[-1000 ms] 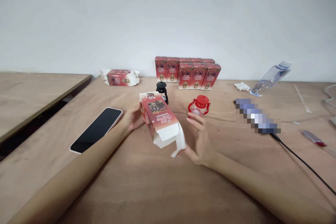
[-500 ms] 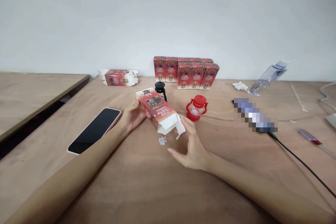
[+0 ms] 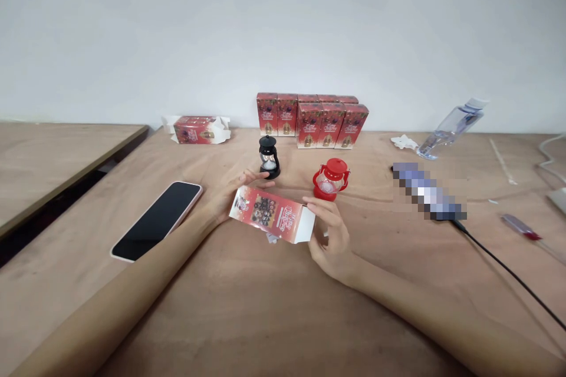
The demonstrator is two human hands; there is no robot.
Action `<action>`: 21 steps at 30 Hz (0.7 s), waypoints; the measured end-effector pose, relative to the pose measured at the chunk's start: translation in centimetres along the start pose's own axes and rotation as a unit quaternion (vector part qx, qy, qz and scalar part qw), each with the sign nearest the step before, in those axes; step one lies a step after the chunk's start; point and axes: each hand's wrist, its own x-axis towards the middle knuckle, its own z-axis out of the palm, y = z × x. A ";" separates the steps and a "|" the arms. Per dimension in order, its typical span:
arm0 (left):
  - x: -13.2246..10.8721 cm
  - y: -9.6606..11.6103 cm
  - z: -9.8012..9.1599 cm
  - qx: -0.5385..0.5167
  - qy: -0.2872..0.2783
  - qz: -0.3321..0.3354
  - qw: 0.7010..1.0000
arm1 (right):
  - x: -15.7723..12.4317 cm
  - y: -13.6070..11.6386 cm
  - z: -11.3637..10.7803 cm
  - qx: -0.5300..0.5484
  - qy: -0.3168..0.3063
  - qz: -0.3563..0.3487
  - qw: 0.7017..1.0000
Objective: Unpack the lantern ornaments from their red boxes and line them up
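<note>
A red printed gift box (image 3: 267, 212) is tilted above the table, its white end flap on the right side. My right hand (image 3: 331, 238) has its fingers and thumb closed on that flapped end. At the other end, my left hand (image 3: 236, 191) stretches its fingers past the box, its fingertips close to the base of a small black lantern (image 3: 267, 156); whether they touch it I cannot tell. The lantern stands upright. Behind my right hand is a red lantern (image 3: 331, 179). A small whitish tag (image 3: 272, 238) is mostly covered by the box.
Several upright red boxes (image 3: 310, 123) line the wall, and an open red box (image 3: 197, 129) lies to their left. A phone (image 3: 157, 220) is beside my left forearm. On the right are a blurred device (image 3: 427, 191) with a black cable and a tilted clear bottle (image 3: 451, 129).
The box has turned flatter and come down over the tag. My left fingers have moved off its far side toward the black lantern, and my right hand has closed on the flapped end.
</note>
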 end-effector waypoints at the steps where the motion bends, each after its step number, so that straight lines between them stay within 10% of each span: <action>1: 0.0 -0.1 -0.1 0.013 0.009 0.004 1.000 | 0.0 0.0 0.0 0.003 -0.001 -0.001 1.000; 21: 0.4 -0.3 -0.7 0.062 0.059 0.006 0.996 | 0.2 -0.3 -0.6 0.004 0.017 0.066 0.998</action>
